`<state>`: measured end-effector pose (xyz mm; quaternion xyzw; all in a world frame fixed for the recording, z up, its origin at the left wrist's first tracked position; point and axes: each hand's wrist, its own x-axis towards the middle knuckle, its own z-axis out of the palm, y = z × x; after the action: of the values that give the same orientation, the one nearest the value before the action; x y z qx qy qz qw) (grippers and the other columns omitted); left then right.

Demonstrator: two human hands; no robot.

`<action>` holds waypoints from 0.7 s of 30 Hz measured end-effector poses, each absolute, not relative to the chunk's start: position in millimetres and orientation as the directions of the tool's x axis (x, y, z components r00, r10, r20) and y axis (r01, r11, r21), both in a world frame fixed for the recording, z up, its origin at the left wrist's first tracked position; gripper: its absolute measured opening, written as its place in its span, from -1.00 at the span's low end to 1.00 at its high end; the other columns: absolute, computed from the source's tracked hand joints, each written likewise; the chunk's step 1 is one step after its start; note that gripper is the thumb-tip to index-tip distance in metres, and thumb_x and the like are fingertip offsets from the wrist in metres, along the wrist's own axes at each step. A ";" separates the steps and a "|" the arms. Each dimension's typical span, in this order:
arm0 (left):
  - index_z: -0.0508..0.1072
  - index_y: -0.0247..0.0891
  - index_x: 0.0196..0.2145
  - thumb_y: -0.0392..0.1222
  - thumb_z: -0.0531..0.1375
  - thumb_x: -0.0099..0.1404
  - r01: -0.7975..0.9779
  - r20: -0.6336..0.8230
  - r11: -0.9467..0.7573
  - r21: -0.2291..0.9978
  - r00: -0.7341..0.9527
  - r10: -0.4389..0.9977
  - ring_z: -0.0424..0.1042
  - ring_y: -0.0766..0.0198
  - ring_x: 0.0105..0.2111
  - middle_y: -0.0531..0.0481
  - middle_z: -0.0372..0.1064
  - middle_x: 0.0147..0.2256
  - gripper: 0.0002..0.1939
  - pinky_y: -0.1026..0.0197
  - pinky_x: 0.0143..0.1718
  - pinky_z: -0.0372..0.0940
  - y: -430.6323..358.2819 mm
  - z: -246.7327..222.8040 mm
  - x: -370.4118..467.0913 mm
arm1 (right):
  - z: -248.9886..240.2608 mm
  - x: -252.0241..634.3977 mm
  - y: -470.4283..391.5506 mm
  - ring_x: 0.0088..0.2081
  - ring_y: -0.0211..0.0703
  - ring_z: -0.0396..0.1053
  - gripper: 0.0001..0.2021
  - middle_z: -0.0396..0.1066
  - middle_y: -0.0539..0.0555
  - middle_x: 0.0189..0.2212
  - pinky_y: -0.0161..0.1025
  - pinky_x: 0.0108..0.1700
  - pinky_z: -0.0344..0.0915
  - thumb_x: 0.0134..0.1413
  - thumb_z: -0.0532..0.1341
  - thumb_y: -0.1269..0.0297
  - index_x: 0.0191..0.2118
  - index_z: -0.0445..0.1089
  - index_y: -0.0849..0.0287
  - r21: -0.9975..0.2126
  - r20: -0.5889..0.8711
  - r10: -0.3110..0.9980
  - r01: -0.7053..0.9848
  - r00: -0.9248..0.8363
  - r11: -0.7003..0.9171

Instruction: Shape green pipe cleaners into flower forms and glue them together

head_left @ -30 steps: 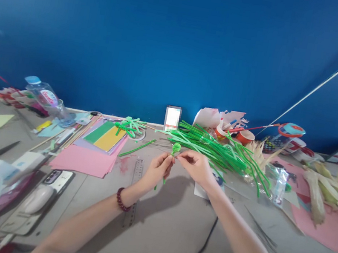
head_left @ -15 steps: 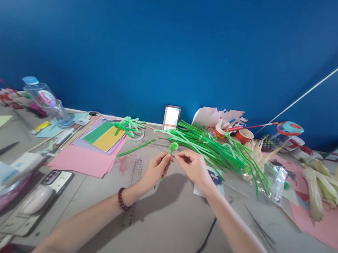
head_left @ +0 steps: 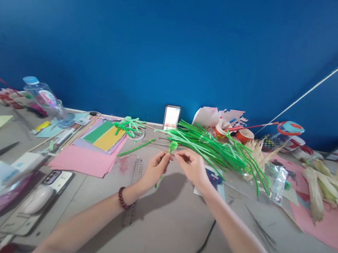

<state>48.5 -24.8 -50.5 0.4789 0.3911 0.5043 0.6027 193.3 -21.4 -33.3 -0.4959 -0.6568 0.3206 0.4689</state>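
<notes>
We hold a small green fuzzy piece (head_left: 173,145) in our left hand (head_left: 156,168), pinched between thumb and fingers. Its rounded head sticks up at 12 o'clock of that grip, just clear of the fingertips, and its thin stem comes out below the hand toward 6 o'clock. Our right hand (head_left: 194,166) sits at 3 o'clock of the piece, thumb and fingers drawn together close beside the left fingertips; whether they grasp a thin end, we cannot tell.

Both our hands are raised over the grey table (head_left: 167,230). From them, a bundle of green stems (head_left: 226,153) lies at 2 o'clock, a single green stem (head_left: 136,147) at 10 o'clock, and a tangle of green stems (head_left: 130,127) a bit farther out toward 11 o'clock. A clear ruler (head_left: 135,181) lies at 8 o'clock, partly behind our left wrist with its beaded bracelet (head_left: 124,199). Pink paper (head_left: 82,161) lies at 9 o'clock, with a green and yellow packet (head_left: 104,135) on the stack. At 4 o'clock of our right hand, a dark blue item (head_left: 215,177) rests on a pale sheet, partly hidden by the forearm. Dry husks (head_left: 317,196) lie well apart at 3 o'clock.
</notes>
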 end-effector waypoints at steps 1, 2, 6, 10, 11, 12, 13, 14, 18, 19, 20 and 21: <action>0.31 -0.25 -0.45 0.17 0.16 0.18 -0.233 0.019 0.026 0.972 0.188 0.982 -0.09 0.50 -0.72 0.25 -0.10 -0.68 -0.61 0.39 -0.69 -0.15 -24.7 -50.9 48.3 | -33.5 193.4 -21.2 -0.39 -0.16 0.40 -0.84 0.49 0.08 -0.42 -0.26 -0.32 0.30 0.04 0.18 0.25 -0.41 0.47 0.19 -0.889 0.296 0.953 0.345 -0.067 0.300; 0.32 -0.25 -0.45 0.17 0.15 0.19 -0.234 0.028 0.018 0.972 0.193 0.981 -0.09 0.50 -0.72 0.25 -0.10 -0.68 -0.61 0.38 -0.69 -0.15 -24.5 -51.3 48.1 | -33.6 193.5 -20.9 -0.39 -0.16 0.39 -0.83 0.49 0.08 -0.43 -0.26 -0.33 0.30 0.04 0.19 0.24 -0.42 0.47 0.19 -0.893 0.293 0.954 0.339 -0.064 0.297; 0.35 -0.26 -0.41 0.17 0.15 0.19 -0.226 0.063 -0.019 0.974 0.190 0.980 -0.09 0.49 -0.71 0.24 -0.08 -0.67 -0.61 0.36 -0.68 -0.13 -24.6 -52.2 47.4 | -32.6 193.8 -18.8 -0.44 -0.19 0.36 -0.81 0.47 0.07 -0.47 -0.27 -0.39 0.27 0.01 0.20 0.20 -0.43 0.47 0.19 -0.912 0.273 0.961 0.304 -0.052 0.275; 0.38 -0.27 -0.40 0.19 0.15 0.18 -0.186 0.087 -0.056 0.981 0.161 0.983 -0.07 0.48 -0.71 0.23 -0.07 -0.67 -0.59 0.35 -0.68 -0.11 -26.0 -49.3 46.5 | -30.1 193.2 -19.7 -0.43 -0.18 0.37 -0.81 0.48 0.09 -0.46 -0.26 -0.38 0.28 0.00 0.20 0.20 -0.43 0.48 0.20 -0.920 0.266 0.963 0.284 -0.052 0.269; 0.39 -0.27 -0.41 0.19 0.15 0.18 -0.175 0.098 -0.071 0.982 0.150 0.984 -0.06 0.47 -0.70 0.23 -0.07 -0.67 -0.59 0.35 -0.68 -0.10 -26.4 -48.3 46.3 | -29.7 192.6 -20.6 -0.42 -0.17 0.38 -0.81 0.48 0.10 -0.45 -0.26 -0.36 0.28 0.01 0.20 0.20 -0.42 0.48 0.20 -0.920 0.271 0.961 0.280 -0.050 0.274; 0.39 -0.27 -0.41 0.19 0.15 0.18 -0.164 0.109 -0.086 0.983 0.138 0.984 -0.05 0.47 -0.70 0.22 -0.06 -0.67 -0.59 0.35 -0.67 -0.09 -26.5 -47.6 46.2 | -29.8 191.8 -21.7 -0.41 -0.16 0.39 -0.81 0.49 0.11 -0.43 -0.26 -0.35 0.29 0.02 0.19 0.21 -0.41 0.48 0.20 -0.919 0.277 0.960 0.277 -0.048 0.279; 0.40 -0.27 -0.42 0.18 0.15 0.18 -0.156 0.119 -0.099 0.983 0.123 0.985 -0.04 0.47 -0.69 0.22 -0.05 -0.67 -0.59 0.35 -0.66 -0.08 -26.5 -47.1 46.1 | -30.2 190.8 -22.7 -0.41 -0.17 0.39 -0.81 0.49 0.11 -0.43 -0.26 -0.35 0.29 0.02 0.19 0.21 -0.41 0.49 0.20 -0.918 0.281 0.959 0.276 -0.046 0.283; 0.39 -0.27 -0.43 0.18 0.15 0.18 -0.153 0.124 -0.106 0.982 0.110 0.986 -0.03 0.47 -0.69 0.21 -0.04 -0.67 -0.60 0.35 -0.66 -0.08 -26.3 -47.0 46.2 | -31.0 189.7 -23.6 -0.42 -0.17 0.38 -0.81 0.49 0.11 -0.43 -0.26 -0.36 0.29 0.02 0.19 0.22 -0.40 0.49 0.20 -0.917 0.284 0.958 0.280 -0.042 0.284; 0.37 -0.27 -0.49 0.17 0.18 0.15 -0.199 0.076 -0.058 0.978 0.087 0.993 -0.04 0.47 -0.70 0.21 -0.02 -0.69 -0.60 0.36 -0.67 -0.11 -23.2 -49.2 46.4 | -35.2 186.5 -23.5 -0.49 -0.23 0.32 -0.80 0.44 0.06 -0.50 -0.28 -0.42 0.25 0.01 0.21 0.18 -0.39 0.50 0.19 -0.923 0.264 0.964 0.281 -0.034 0.263; 0.36 -0.27 -0.50 0.17 0.19 0.14 -0.215 0.053 -0.033 0.976 0.088 0.995 -0.04 0.48 -0.70 0.20 -0.01 -0.70 -0.60 0.36 -0.68 -0.12 -21.9 -50.0 46.1 | -35.5 186.7 -22.4 -0.50 -0.24 0.30 -0.79 0.42 0.05 -0.52 -0.29 -0.44 0.24 0.01 0.22 0.16 -0.37 0.50 0.19 -0.937 0.235 0.971 0.255 -0.041 0.238; 0.35 -0.27 -0.50 0.16 0.19 0.14 -0.230 0.033 -0.012 0.973 0.086 0.996 -0.03 0.48 -0.71 0.20 0.00 -0.69 -0.61 0.37 -0.68 -0.12 -20.5 -50.8 45.7 | -35.1 187.6 -20.7 -0.51 -0.25 0.29 -0.76 0.40 0.04 -0.53 -0.29 -0.46 0.24 0.00 0.22 0.12 -0.34 0.51 0.19 -0.955 0.197 0.979 0.214 -0.050 0.203; 0.35 -0.26 -0.49 0.14 0.19 0.14 -0.244 0.015 0.005 0.970 0.078 0.997 -0.03 0.48 -0.71 0.20 0.01 -0.69 -0.62 0.37 -0.69 -0.12 -19.0 -51.5 45.1 | -34.0 189.4 -18.7 -0.52 -0.26 0.28 -0.72 0.39 0.03 -0.53 -0.30 -0.47 0.24 0.00 0.22 0.07 -0.32 0.51 0.20 -0.973 0.158 0.986 0.163 -0.053 0.165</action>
<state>45.1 -19.0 -51.5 0.4554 0.4131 0.5387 0.5760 189.4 -18.7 -34.0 -0.4878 -0.5890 0.4240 0.4852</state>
